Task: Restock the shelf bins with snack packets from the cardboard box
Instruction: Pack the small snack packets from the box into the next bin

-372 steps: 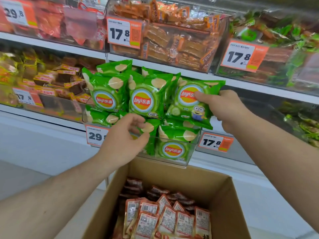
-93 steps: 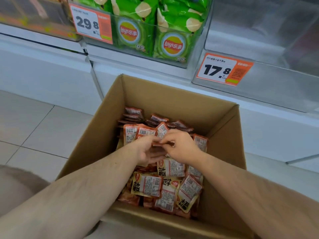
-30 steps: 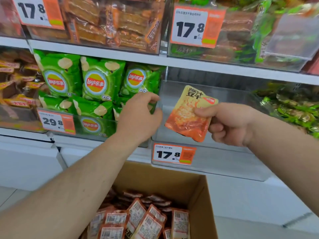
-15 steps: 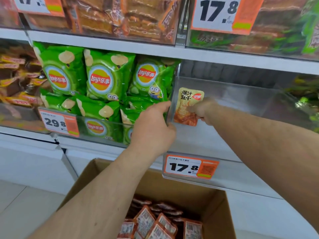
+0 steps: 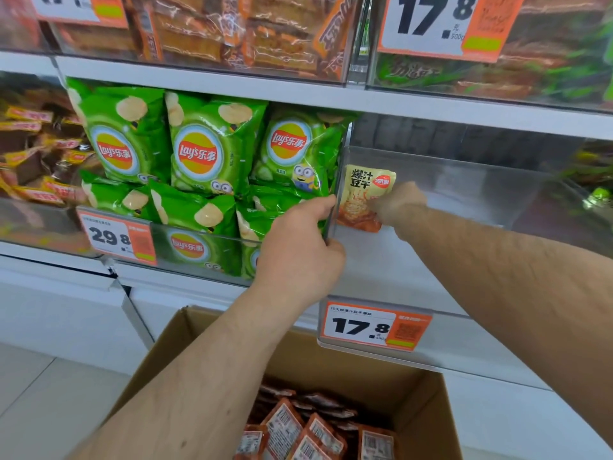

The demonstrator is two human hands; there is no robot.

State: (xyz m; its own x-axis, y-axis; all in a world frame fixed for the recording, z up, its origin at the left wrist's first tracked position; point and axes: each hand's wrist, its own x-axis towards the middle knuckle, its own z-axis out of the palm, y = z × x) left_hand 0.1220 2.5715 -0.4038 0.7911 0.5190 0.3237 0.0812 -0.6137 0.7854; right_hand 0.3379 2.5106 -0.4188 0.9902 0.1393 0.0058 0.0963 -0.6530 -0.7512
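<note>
My right hand [image 5: 396, 204] reaches deep into a clear acrylic shelf bin [image 5: 447, 180] and pinches an orange and cream snack packet [image 5: 360, 197], held upright against the bin's left wall. My left hand [image 5: 298, 250] grips the front edge of that same wall, thumb on the bin side and fingers on the chips side. Below, the open cardboard box [image 5: 421, 400] holds several more orange packets [image 5: 298, 433], backs up with white labels showing.
Green Lay's chip bags [image 5: 199, 154] fill the bin to the left, behind a 29.8 price tag [image 5: 116, 237]. A 17.8 tag [image 5: 374, 327] hangs on the clear bin's front lip. Upper shelf bins [image 5: 232, 34] hold brown and orange snacks. Pale floor tiles [image 5: 39, 393] lie at lower left.
My right hand has pushed the packet from in front of the bin to its back left corner. My left hand stays on the divider wall. The view has drawn closer to the shelf.
</note>
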